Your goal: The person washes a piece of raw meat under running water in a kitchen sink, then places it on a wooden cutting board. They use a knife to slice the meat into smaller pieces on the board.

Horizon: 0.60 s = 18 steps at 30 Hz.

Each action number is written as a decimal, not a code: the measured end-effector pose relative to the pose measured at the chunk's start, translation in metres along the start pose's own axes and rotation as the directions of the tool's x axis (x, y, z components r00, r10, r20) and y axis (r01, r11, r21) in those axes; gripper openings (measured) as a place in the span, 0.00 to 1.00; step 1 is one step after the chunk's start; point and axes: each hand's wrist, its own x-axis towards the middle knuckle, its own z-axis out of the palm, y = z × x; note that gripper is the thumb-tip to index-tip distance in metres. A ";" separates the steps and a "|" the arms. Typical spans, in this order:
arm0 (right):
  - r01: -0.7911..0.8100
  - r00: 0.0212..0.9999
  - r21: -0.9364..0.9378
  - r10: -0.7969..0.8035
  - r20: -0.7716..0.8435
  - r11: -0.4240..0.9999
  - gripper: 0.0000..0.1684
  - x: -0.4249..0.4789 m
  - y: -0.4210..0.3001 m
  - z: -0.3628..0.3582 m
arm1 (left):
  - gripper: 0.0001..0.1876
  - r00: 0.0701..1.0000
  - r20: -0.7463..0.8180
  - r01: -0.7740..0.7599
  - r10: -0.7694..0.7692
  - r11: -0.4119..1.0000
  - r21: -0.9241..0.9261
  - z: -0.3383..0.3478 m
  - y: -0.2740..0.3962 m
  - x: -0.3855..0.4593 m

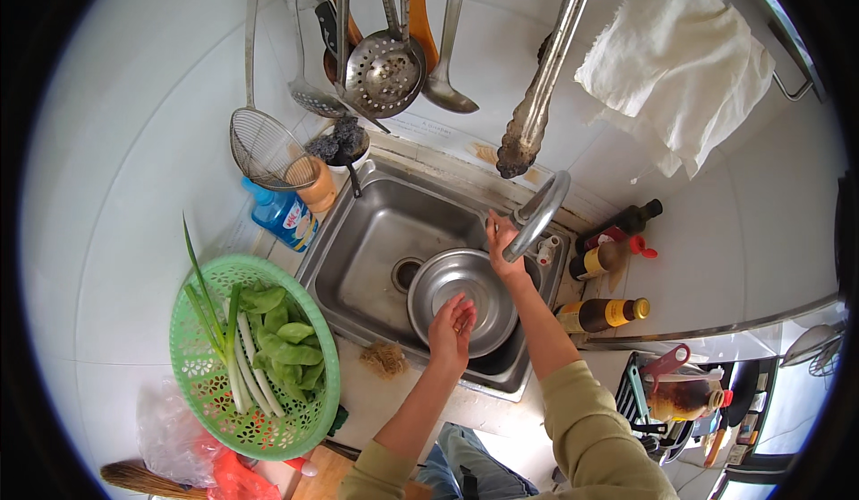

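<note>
My left hand (453, 332) hovers over a round stainless-steel basin (429, 308), palm turned up, fingers slightly curled and nothing in it. That basin sits in the right part of a stainless-steel sink (362, 231), beside the drain (407, 274). Up at the metal faucet (547, 214), my right hand (504, 248) reaches in by its base. The curved spout partly covers that hand, so its grip is unclear. No running water can be made out.
A green plastic colander (329, 392) with scallions (238, 372) and green leaves (288, 345) stands left of the sink. Tongs (547, 77) and several ladles hang above. Dish soap (285, 218) is at left; sauce bottles (597, 315) line the right. A fibre scrubber (384, 360) lies in front.
</note>
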 end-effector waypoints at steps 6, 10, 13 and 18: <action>0.111 0.992 -0.045 -0.113 -0.049 0.993 0.23 -0.006 -0.007 0.003 | 0.20 0.998 -0.043 -0.038 0.037 0.999 -0.017 0.015 -0.006 0.035; -0.447 0.889 0.513 0.427 0.166 0.733 0.24 -0.049 -0.045 -0.012 | 0.24 0.989 -0.108 -0.096 0.097 0.995 0.021 0.006 0.001 0.042; -0.504 0.638 0.799 0.482 0.601 -0.328 0.23 -0.085 -0.017 0.012 | 0.29 0.974 -0.032 -0.216 0.226 0.959 0.182 0.016 -0.011 0.048; -0.462 0.652 0.689 0.313 0.691 -0.559 0.33 -0.094 -0.031 0.030 | 0.31 0.609 0.559 -0.674 0.562 -0.004 0.738 0.019 -0.046 0.071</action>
